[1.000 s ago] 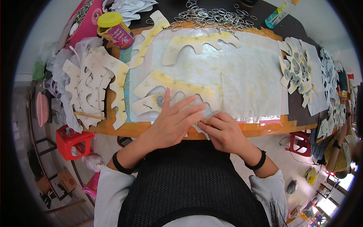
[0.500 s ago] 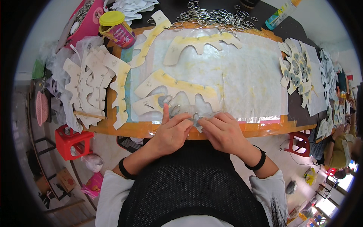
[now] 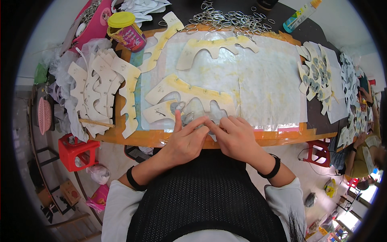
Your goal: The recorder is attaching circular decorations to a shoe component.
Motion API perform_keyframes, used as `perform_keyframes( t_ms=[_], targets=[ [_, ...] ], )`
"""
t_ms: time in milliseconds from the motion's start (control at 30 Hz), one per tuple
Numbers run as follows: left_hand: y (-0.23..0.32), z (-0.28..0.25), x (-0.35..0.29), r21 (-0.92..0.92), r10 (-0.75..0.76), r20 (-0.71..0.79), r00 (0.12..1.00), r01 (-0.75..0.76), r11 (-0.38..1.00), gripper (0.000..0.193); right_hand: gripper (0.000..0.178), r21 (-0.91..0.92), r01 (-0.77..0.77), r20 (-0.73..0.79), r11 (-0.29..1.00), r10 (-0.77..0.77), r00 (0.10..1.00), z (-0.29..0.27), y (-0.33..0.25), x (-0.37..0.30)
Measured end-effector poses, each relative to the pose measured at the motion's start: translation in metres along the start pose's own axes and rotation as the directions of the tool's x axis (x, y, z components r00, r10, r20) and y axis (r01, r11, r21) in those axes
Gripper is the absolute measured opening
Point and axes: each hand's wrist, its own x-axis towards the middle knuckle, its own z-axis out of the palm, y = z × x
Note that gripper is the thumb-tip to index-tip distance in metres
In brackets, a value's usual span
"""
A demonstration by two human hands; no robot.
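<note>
My left hand (image 3: 186,139) and my right hand (image 3: 231,137) meet at the table's near edge, fingertips pinched together. Between them they hold the near end of a cream scalloped cut-out piece (image 3: 159,113) with grey tabs. A metal ring (image 3: 188,117) sits in one tab beside my left hand, where one finger sticks up over the piece. My fingers hide what lies right at the pinch. Just beyond lies a second cream piece (image 3: 181,88) with a yellow-smeared edge and small slots. Another such piece (image 3: 213,47) rests farther back on the white sheet (image 3: 270,76).
Loose metal rings (image 3: 229,20) are heaped at the back edge. On the left stand a yellow-lidded tub (image 3: 125,32), a pink basket (image 3: 86,26) and stacked cream pieces (image 3: 94,88). Finished-looking pieces with grey tabs (image 3: 316,72) lie right. A bottle (image 3: 300,17) stands back right; another person (image 3: 365,149) sits far right.
My right hand's fingers have shifted slightly left and closed over the pinch, covering the grey tab and ring that showed between my hands. The other pieces lie as before.
</note>
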Motion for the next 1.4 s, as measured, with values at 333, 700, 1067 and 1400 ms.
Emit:
perform_keyframes(
  t_ms=[333, 700, 1067, 1400],
  targets=[
    [0.002, 0.005, -0.003, 0.056, 0.016, 0.005, 1.0, -0.016, 0.998, 0.018, 0.047, -0.027, -0.035, -0.055, 0.999, 0.033, 0.998, 0.008, -0.001, -0.007],
    [-0.002, 0.001, 0.003, -0.009, -0.037, 0.039, 0.999, 0.037, 0.999, 0.018, 0.027, 0.111, 0.043, -0.084, 0.993, -0.034, 0.996, 0.006, 0.006, -0.008],
    [0.005, -0.002, -0.003, 0.104, 0.042, 0.136, 0.99, -0.056, 0.993, 0.025, 0.023, 0.051, 0.119, -0.012, 0.992, -0.118, 0.993, -0.007, 0.006, -0.012],
    [0.004, 0.011, -0.003, -0.047, -0.032, 0.021, 0.999, 0.033, 0.998, 0.034, 0.019, 0.272, -0.191, -0.176, 0.943, 0.244, 0.954, -0.003, 0.001, 0.006]
  ],
)
